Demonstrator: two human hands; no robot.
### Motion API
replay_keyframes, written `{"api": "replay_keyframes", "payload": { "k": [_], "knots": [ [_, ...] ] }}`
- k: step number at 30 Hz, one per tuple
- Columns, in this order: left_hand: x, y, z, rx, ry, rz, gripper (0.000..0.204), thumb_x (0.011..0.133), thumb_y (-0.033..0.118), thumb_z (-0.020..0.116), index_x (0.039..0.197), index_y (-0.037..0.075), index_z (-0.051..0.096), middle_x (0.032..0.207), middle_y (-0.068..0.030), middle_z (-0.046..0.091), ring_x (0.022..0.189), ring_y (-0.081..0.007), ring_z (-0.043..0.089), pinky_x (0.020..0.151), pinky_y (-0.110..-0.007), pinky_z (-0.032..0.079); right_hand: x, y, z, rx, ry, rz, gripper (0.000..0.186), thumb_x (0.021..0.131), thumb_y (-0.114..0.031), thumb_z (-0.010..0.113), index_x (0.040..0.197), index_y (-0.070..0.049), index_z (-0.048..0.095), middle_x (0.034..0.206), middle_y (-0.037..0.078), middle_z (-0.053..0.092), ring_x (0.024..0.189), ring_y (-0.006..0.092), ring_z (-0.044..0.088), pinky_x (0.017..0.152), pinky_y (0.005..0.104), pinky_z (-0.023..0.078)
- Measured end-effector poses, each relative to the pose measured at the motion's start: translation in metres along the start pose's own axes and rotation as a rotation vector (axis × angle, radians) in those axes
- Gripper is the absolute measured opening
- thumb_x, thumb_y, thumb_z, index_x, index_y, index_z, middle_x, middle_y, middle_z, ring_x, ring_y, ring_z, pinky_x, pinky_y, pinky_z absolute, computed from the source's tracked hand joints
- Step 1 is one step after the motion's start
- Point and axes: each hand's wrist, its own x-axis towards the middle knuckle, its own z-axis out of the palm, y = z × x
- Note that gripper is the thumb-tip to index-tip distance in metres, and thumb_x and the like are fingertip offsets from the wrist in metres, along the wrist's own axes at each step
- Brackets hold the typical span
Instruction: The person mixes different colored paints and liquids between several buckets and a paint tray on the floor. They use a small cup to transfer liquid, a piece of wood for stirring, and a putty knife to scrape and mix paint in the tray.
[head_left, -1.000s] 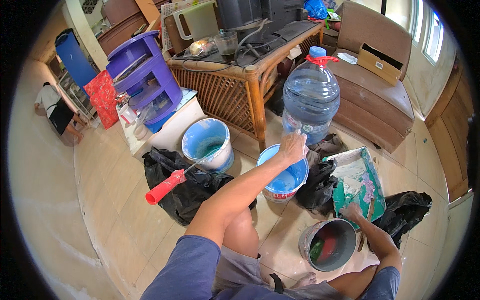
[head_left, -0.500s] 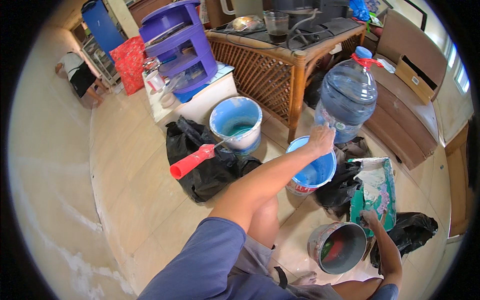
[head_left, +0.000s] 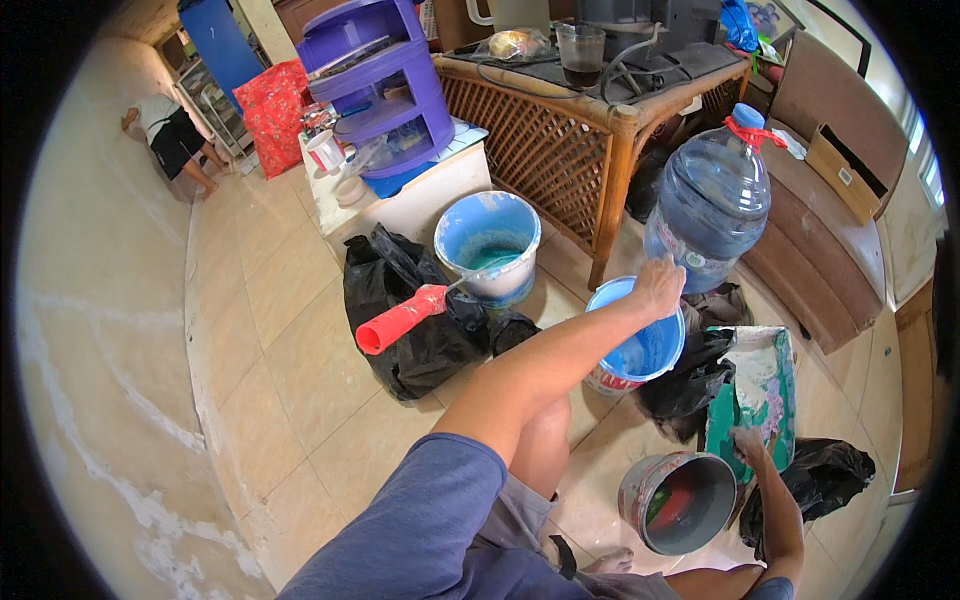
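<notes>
Observed left hand (head_left: 660, 287) right of frame centre, with fingers bent over blue-lined bucket (head_left: 657, 350) near water bottle (head_left: 712, 195); could not tell whether gripping its rim. Located right hand (head_left: 747, 443) lower right, with fingers curled over green tray (head_left: 722, 412); could not discern grip.

This looks like a living room in a home: a cushioned brown armchair (head_left: 832, 108), a rattan table (head_left: 525, 140) and a purple shelf unit (head_left: 435, 125) stand on a tiled floor (head_left: 270, 300). Paint-smeared buckets (head_left: 610, 381), a messy green tray (head_left: 720, 435) and a white-patched wall (head_left: 110, 320) give it a decorating-site look.
</notes>
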Motion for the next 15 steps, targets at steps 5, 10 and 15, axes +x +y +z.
{"api": "replay_keyframes", "payload": {
  "k": [5,10,15],
  "knots": [
    [-0.002,0.001,-0.001,0.003,-0.001,0.003,0.033,0.069,0.022,0.068,0.094,0.003,0.059,0.096,-0.0190,0.056,0.087,-0.0309,0.060,0.072,-0.041,0.050,-0.003,-0.006,-0.001,-0.071,0.010,0.023,0.028,0.075,-0.016,0.062,0.058,0.000,0.048,0.047,0.008,0.044,0.035,0.0187,0.041,0.033,0.0347,0.029],
    [0.000,0.002,-0.005,0.013,-0.003,0.055,0.034,0.069,0.025,0.070,0.092,0.002,0.059,0.095,-0.0194,0.056,0.087,-0.0307,0.060,0.073,-0.040,0.050,0.021,0.012,-0.006,0.009,-0.044,0.055,0.025,0.077,-0.019,0.059,0.059,-0.004,0.052,0.047,0.008,0.046,0.035,0.0181,0.043,0.031,0.0308,0.027],
    [-0.002,-0.003,0.000,0.032,-0.014,0.058,0.035,0.069,0.025,0.069,0.091,0.001,0.058,0.093,-0.0192,0.057,0.085,-0.0307,0.060,0.073,-0.039,0.050,0.027,0.015,-0.001,0.017,-0.087,0.046,0.016,0.081,-0.014,0.053,0.068,-0.007,0.058,0.048,0.005,0.044,0.035,0.0160,0.041,0.032,0.0299,0.025]
  ]
}}
